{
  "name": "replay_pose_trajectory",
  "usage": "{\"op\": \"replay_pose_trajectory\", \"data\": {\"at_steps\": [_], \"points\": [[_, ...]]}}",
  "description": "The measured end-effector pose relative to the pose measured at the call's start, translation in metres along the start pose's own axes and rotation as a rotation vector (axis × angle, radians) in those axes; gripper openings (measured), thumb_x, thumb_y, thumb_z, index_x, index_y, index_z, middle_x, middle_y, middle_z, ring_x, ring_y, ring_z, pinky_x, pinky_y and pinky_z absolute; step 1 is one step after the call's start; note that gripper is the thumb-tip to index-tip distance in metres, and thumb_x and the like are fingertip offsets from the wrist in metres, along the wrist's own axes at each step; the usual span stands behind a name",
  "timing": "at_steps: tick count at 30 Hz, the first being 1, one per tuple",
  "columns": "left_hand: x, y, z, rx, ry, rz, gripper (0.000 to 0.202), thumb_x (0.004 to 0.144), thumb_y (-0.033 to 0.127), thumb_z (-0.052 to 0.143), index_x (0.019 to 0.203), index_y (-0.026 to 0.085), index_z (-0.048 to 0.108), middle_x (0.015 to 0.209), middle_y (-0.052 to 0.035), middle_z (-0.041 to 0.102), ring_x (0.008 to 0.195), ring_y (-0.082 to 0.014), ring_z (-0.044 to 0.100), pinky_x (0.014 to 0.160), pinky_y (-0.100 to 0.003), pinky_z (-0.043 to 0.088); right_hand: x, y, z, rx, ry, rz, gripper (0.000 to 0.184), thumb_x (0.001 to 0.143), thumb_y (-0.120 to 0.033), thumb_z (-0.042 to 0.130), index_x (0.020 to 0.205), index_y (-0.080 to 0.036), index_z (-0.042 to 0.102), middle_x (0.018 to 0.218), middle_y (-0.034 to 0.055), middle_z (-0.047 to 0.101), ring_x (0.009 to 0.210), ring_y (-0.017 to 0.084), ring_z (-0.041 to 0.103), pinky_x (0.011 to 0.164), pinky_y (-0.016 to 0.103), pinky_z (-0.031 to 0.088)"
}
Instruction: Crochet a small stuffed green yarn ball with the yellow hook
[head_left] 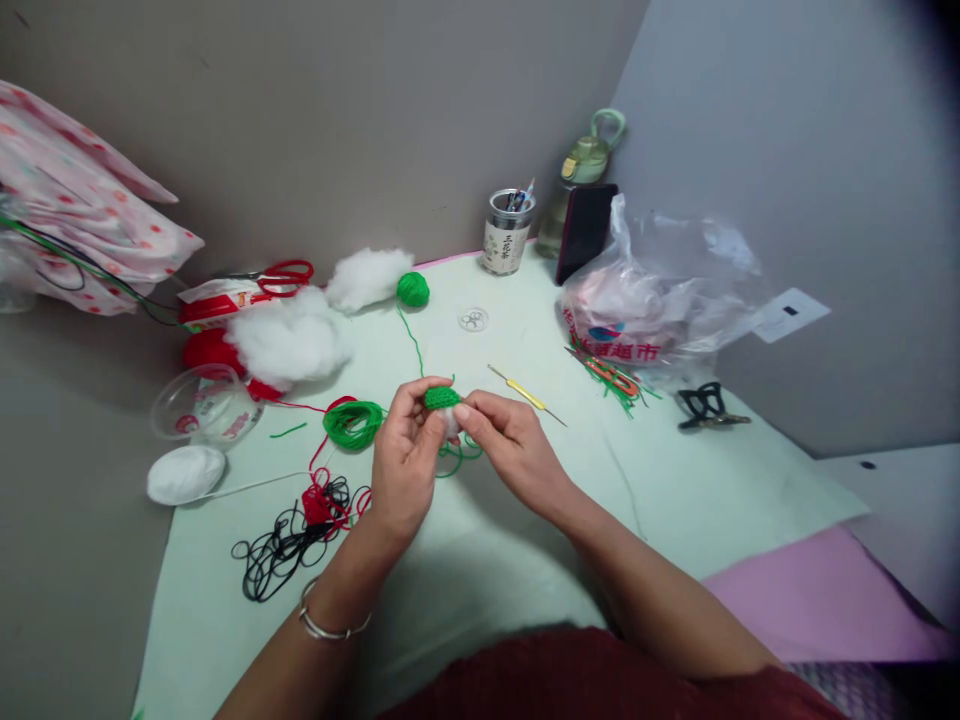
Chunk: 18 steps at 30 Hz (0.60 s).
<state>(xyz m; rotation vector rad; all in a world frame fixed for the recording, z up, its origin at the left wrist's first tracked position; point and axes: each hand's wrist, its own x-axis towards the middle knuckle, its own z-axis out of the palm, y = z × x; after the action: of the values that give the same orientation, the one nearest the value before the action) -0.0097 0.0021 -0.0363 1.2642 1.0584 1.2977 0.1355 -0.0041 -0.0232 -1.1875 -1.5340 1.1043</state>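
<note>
Between both hands is a small green crocheted piece (442,398) with white stuffing (450,422) showing at its lower side. My left hand (409,450) is closed round its left side, thumb in front. From the right, my right hand (514,445) pinches the piece between thumb and fingers. Loops of green yarn (450,462) hang below and behind the hands. A green yarn ball (413,290) lies farther back, its strand running toward the hands. Just right of them rests a yellow-handled crochet hook (525,393). A green yarn coil (352,425) sits to the left.
White stuffing (289,340), a clear plastic tub (176,405), a white yarn ball (186,474) and tangled black cord (274,550) lie left. At the back stand a pen tin (504,245) and phone (587,230). A plastic bag (660,290), orange-handled cutter (611,372) and black claw clip (709,408) lie right.
</note>
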Motion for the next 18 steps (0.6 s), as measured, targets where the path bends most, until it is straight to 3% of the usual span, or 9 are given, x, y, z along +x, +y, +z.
{"op": "replay_pose_trajectory", "data": {"at_steps": [5, 10, 14, 18], "points": [[0.0008, 0.0053, -0.002, 0.101, -0.043, -0.041, 0.019, 0.099, 0.039, 0.063, 0.11, 0.023, 0.067, 0.084, -0.001, 0.066, 0.072, -0.016, 0.059, 0.067, -0.029, 0.049, 0.0012, -0.0007, -0.0009, -0.037, 0.04, 0.048, 0.034, 0.096, -0.04, 0.059, 0.069, -0.02, 0.058, 0.058, -0.0061, 0.046, 0.056, 0.01, 0.038, 0.057, 0.026, 0.031], [0.0029, 0.0076, -0.0045, 0.063, -0.138, -0.027, 0.023, 0.101, 0.041, 0.061, 0.115, 0.024, 0.067, 0.086, -0.0009, 0.065, 0.072, -0.0153, 0.059, 0.069, -0.029, 0.049, 0.0006, -0.0034, -0.0038, -0.064, 0.074, 0.08, 0.03, 0.092, -0.034, 0.06, 0.066, -0.02, 0.054, 0.051, -0.0085, 0.04, 0.051, 0.009, 0.033, 0.055, 0.026, 0.029], [0.0059, 0.0087, -0.0052, 0.002, -0.208, -0.064, 0.023, 0.098, 0.039, 0.067, 0.115, 0.023, 0.065, 0.085, -0.0002, 0.066, 0.069, -0.0138, 0.062, 0.065, -0.027, 0.049, 0.0003, -0.0055, -0.0095, -0.138, 0.049, 0.03, 0.029, 0.096, -0.031, 0.056, 0.069, -0.021, 0.054, 0.055, -0.0069, 0.048, 0.052, 0.01, 0.038, 0.057, 0.025, 0.031], [0.0066, 0.0035, -0.0063, 0.01, -0.159, -0.063, 0.02, 0.095, 0.036, 0.067, 0.108, 0.021, 0.063, 0.083, 0.0011, 0.066, 0.065, -0.0122, 0.059, 0.059, -0.024, 0.046, -0.0071, -0.0062, -0.0041, -0.36, 0.008, -0.092, 0.026, 0.102, -0.028, 0.047, 0.078, -0.021, 0.053, 0.062, -0.0035, 0.058, 0.054, 0.011, 0.044, 0.06, 0.025, 0.032]]}}
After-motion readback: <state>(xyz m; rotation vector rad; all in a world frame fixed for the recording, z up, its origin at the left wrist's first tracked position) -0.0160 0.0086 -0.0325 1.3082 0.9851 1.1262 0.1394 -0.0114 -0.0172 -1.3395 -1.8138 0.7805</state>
